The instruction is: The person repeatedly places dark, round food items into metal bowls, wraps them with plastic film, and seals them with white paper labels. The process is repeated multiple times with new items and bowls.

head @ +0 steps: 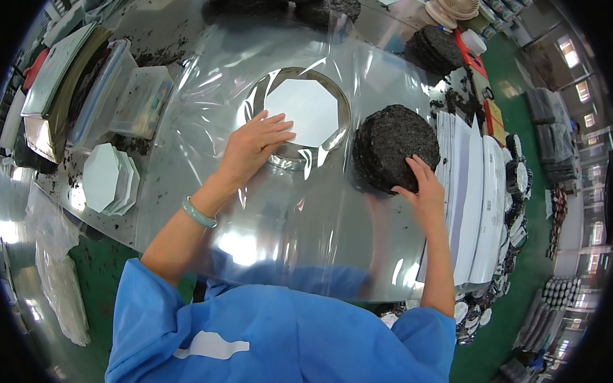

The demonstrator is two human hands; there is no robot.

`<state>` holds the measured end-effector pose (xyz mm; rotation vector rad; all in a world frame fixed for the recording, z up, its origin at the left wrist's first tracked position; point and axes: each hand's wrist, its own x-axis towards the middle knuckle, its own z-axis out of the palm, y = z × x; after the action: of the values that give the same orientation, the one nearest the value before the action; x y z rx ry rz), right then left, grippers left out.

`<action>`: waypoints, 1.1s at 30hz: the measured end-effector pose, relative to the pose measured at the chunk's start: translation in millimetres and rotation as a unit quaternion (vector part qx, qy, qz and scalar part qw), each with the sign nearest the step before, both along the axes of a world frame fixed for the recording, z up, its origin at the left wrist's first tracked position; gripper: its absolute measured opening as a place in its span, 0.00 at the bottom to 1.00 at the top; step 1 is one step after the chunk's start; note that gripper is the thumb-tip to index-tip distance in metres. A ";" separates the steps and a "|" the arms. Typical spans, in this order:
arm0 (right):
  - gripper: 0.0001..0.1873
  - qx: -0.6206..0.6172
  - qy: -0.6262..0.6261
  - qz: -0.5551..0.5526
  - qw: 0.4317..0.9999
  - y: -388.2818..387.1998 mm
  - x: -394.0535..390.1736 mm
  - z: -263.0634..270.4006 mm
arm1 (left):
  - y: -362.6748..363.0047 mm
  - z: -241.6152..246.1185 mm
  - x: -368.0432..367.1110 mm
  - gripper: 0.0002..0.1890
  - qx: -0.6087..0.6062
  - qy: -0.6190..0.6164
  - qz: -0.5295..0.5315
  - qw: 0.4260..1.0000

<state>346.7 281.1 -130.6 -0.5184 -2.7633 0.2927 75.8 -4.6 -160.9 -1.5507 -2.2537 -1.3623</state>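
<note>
My left hand point(260, 142) lies flat with spread fingers on the lower left of a white octagonal paper sheet point(309, 110). Under that sheet is a round metal ring or dish point(290, 163), with clear plastic film point(202, 122) around it on the metal table. At the right, my right hand point(422, 188) touches the near right edge of a stack of dark round pressed discs point(394, 139), which look like dried seaweed. Its fingertips rest on top and the thumb is at the rim; whether it pinches a disc I cannot tell.
More octagonal sheets point(107, 179) are piled at left, near a clear plastic box point(142, 102). White printed bags point(468, 197) lie along the right edge. Further dark discs point(433, 46) stand at the back right, below a small fan point(452, 6). Dark crumbs point(157, 49) litter the table.
</note>
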 end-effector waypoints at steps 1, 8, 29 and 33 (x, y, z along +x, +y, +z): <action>0.32 -0.037 0.000 0.006 0.999 6.4 0.2 3.6 | 0.8 -0.3 0.4 0.13 0.000 0.001 0.004 1.000; 0.30 -0.095 -0.035 -0.057 0.993 7.0 -9.6 10.9 | 0.9 -2.2 -1.4 0.15 0.014 -0.014 0.002 1.000; 0.35 -0.561 0.360 -0.015 0.745 -66.1 -118.3 51.1 | 59.6 79.3 2.1 0.38 0.238 -0.419 0.032 0.875; 0.33 -0.595 0.292 -0.006 0.748 -108.3 -133.6 29.3 | 47.6 54.9 -9.6 0.31 0.277 -0.388 0.127 0.870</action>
<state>213.0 172.8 -101.3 -0.5451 -1.6383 1.8739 66.2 43.0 -106.0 -0.5281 -1.9447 -2.5437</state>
